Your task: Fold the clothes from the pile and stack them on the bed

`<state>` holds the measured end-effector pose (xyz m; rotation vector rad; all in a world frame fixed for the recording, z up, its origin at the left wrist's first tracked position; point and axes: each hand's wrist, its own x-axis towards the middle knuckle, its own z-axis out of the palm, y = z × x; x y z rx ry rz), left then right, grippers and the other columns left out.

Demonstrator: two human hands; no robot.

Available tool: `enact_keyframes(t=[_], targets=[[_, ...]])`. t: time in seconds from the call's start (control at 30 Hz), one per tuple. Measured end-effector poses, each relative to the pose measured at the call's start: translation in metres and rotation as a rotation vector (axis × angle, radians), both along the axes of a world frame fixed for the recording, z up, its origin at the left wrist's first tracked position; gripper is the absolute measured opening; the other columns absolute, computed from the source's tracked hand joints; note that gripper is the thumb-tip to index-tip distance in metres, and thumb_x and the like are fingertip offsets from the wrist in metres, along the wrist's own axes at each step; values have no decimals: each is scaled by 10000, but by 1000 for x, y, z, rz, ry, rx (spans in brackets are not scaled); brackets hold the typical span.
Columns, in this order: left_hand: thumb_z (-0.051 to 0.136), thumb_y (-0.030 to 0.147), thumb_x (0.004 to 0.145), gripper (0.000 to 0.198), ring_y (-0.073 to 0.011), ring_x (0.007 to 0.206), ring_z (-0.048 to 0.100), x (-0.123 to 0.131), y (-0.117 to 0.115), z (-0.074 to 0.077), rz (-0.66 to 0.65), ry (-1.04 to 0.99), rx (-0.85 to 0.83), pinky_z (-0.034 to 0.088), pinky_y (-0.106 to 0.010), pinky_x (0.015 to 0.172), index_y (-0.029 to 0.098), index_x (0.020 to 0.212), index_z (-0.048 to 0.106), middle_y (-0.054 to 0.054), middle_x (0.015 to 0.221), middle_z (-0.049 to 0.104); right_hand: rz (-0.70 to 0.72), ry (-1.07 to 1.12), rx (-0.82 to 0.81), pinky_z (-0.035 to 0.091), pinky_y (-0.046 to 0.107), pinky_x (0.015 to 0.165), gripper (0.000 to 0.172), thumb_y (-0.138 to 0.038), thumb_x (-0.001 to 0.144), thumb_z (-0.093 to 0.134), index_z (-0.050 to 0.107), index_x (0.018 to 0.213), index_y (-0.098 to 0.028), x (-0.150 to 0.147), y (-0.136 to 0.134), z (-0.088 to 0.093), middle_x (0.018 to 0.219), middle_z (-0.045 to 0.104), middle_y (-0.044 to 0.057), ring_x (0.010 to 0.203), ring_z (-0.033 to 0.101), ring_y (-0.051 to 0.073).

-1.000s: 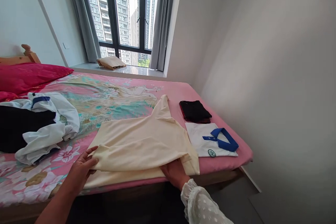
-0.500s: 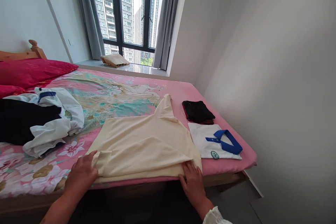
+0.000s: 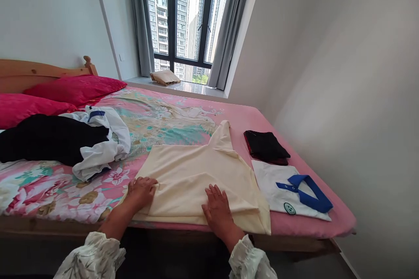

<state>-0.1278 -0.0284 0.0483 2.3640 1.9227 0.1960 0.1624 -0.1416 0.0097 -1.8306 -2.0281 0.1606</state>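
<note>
A cream-coloured garment [image 3: 193,168], perhaps a shirt, is spread along the near edge of the bed, its surface lightly wrinkled. One narrow part of it, which looks like a sleeve [image 3: 221,137], points away from me. My left hand [image 3: 141,192] rests on the garment's left side near a folded-over bit, fingers laid over the cloth. Flat on the near middle lies my right hand [image 3: 218,210], fingers stretched out and slightly spread. Right of the garment sits a folded white polo shirt [image 3: 271,178] with a blue collar.
Behind the polo lies a folded black and dark red garment [image 3: 266,146]. Rumpled black and white clothes [image 3: 59,139] are heaped at the left, near red pillows [image 3: 77,89]. The pink flowered bed [image 3: 235,111] meets a window ledge holding a beige folded item [image 3: 165,77].
My right hand has moved from the garment's right near corner to its near middle and now lies flat. My left hand has slid a little forward. The view has turned left.
</note>
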Motion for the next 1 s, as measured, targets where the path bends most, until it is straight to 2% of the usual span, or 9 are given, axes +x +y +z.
enact_keyframes(t=[0.1, 0.2, 0.37, 0.47, 0.57, 0.7, 0.8, 0.87, 1.0], targets=[[434, 233, 777, 320, -282, 979, 606, -8, 1, 8, 33, 9, 9, 390, -473, 901, 242, 958, 697, -73, 982, 704, -43, -44, -122, 239, 542, 1076, 498, -350, 875, 474, 454, 1341, -174, 0, 5, -9, 1440, 389, 114, 1343, 315, 296], [404, 181, 786, 375, -282, 1043, 587, -5, -6, 5, 29, -29, 139, 403, -451, 921, 188, 1050, 670, -112, 1093, 670, -85, -42, -87, 274, 467, 1080, 423, -298, 909, 396, 506, 1295, -161, -4, 10, -2, 1400, 447, 114, 1321, 356, 256], [331, 149, 855, 439, -199, 1285, 436, 29, -31, -30, -393, -95, 224, 236, -422, 1120, 237, 1169, 625, -31, 1318, 567, 149, 9, 22, 144, 427, 1143, 431, -315, 951, 313, 431, 1353, -214, -38, 31, 14, 1461, 371, 32, 1384, 234, 185], [375, 314, 887, 439, -273, 1346, 344, 41, -43, -55, -299, -51, 186, 130, -559, 1118, 251, 1292, 531, -49, 1424, 445, 283, -7, -31, 95, 436, 1148, 492, -432, 955, 292, 360, 1399, -232, -48, 48, 6, 1490, 316, 22, 1401, 180, 180], [386, 405, 881, 502, -284, 1383, 265, 41, -47, -69, -215, -23, 141, 31, -579, 1118, 263, 1358, 450, -42, 1476, 351, 145, -58, -153, 63, 468, 1140, 607, -525, 925, 308, 307, 1432, -190, -28, 62, -8, 1511, 255, 64, 1408, 156, 214], [356, 422, 886, 527, -265, 1404, 209, 40, -46, -67, -209, 9, 83, -24, -552, 1123, 261, 1386, 404, -23, 1499, 294, -212, -97, -281, 31, 527, 1121, 652, -515, 925, 261, 233, 1455, -137, 24, 70, -15, 1531, 164, 85, 1417, 100, 231], [349, 410, 883, 536, -263, 1407, 199, 42, -46, -60, -193, 32, 43, -29, -555, 1120, 246, 1391, 392, -20, 1505, 273, -370, -98, -322, 22, 571, 1103, 654, -486, 934, 217, 217, 1453, -88, 42, 64, -9, 1528, 154, 111, 1418, 82, 247], [354, 404, 876, 541, -259, 1409, 196, 46, -45, -57, -179, 44, 22, -29, -554, 1121, 239, 1390, 393, -21, 1507, 267, -357, -94, -272, -1, 573, 1102, 632, -466, 943, 203, 218, 1453, -92, 35, 55, -5, 1528, 156, 113, 1420, 71, 244], [363, 403, 869, 547, -259, 1407, 202, 50, -43, -53, -169, 49, -12, -17, -566, 1118, 234, 1389, 396, -29, 1505, 275, -37, -56, -138, -12, 529, 1126, 576, -482, 950, 244, 261, 1449, -197, 2, 30, -2, 1530, 182, 58, 1422, 77, 209]])
